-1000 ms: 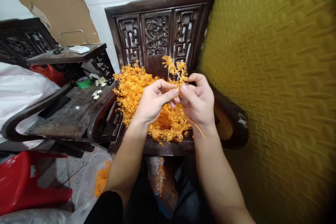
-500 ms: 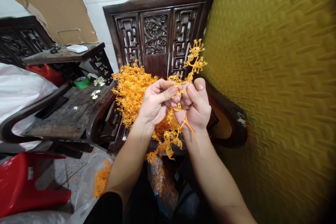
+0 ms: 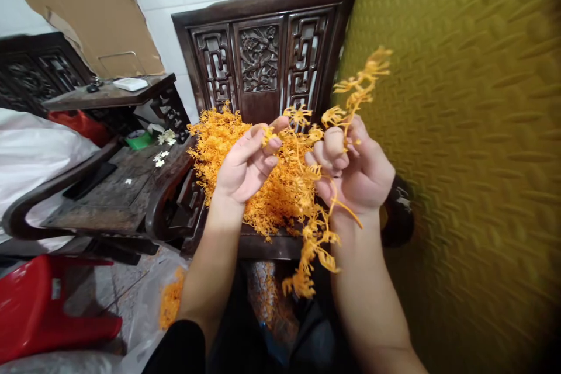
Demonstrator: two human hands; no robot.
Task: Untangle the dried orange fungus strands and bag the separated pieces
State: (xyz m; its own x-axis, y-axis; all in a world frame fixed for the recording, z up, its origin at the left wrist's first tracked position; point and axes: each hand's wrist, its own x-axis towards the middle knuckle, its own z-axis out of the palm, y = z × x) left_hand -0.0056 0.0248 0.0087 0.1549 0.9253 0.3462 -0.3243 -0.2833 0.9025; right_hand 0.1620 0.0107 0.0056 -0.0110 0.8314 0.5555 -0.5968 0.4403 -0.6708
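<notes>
In my right hand (image 3: 357, 166) is an orange plastic flower stem (image 3: 362, 96), its small star-tipped sprigs rising above the fingers and trailing below the wrist. The fingers are curled round it. My left hand (image 3: 248, 163), a little to the left, pinches a small yellow-orange piece (image 3: 269, 136) between thumb and fingers; its exact kind is too small to make out. Behind and below both hands lies a big heap of orange plastic sprigs (image 3: 219, 152) on the seat of a dark carved wooden chair (image 3: 258, 108).
A yellow textured panel (image 3: 460, 128) stands close on the right. To the left, another dark wooden chair (image 3: 100, 204) bears green tape (image 3: 139, 138) and small white flowers (image 3: 166, 137). A red stool (image 3: 39, 315) and a clear bag with orange pieces (image 3: 172, 298) are on the floor.
My hands have moved apart. The right hand has gone right with the flower stem, and the left has drawn back left with a small piece in its fingers.
</notes>
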